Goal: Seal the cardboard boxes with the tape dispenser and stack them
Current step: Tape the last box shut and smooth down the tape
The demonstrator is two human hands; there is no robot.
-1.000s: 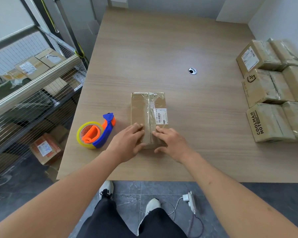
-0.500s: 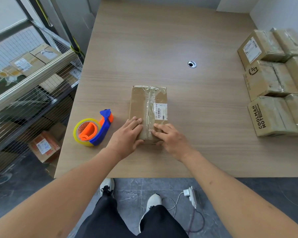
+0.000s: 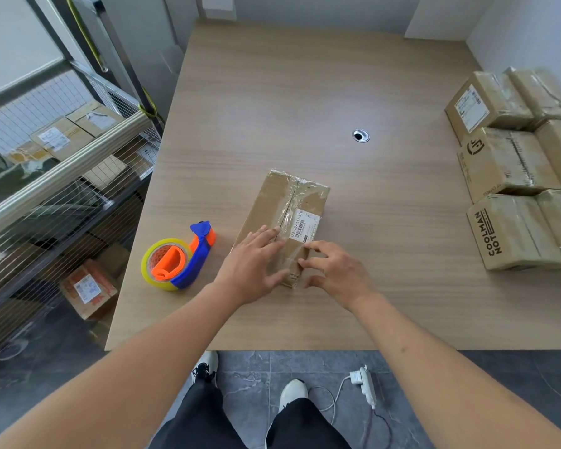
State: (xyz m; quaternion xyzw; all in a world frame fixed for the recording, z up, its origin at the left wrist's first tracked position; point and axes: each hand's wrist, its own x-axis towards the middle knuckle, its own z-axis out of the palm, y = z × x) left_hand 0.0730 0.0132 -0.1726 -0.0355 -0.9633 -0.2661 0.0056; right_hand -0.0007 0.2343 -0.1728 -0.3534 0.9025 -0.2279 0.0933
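My left hand (image 3: 251, 267) flat on near end of cardboard box (image 3: 282, 222), fingers straight, pressing. My right hand (image 3: 332, 270) beside it, fingertips on near flap, curled loosely, grasping nothing. Box mid-table (image 3: 272, 108), skewed. Tape dispenser (image 3: 177, 260) untouched, just left of box. Risk: uneven press slides box further askew; near-end tape may wrinkle or lift.

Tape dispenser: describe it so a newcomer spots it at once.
On the wooden table, look near the left edge, left of the cardboard box under both hands. The tape dispenser lies there untouched: blue and orange, holding a yellow-rimmed roll, the only brightly coloured item among brown boxes.
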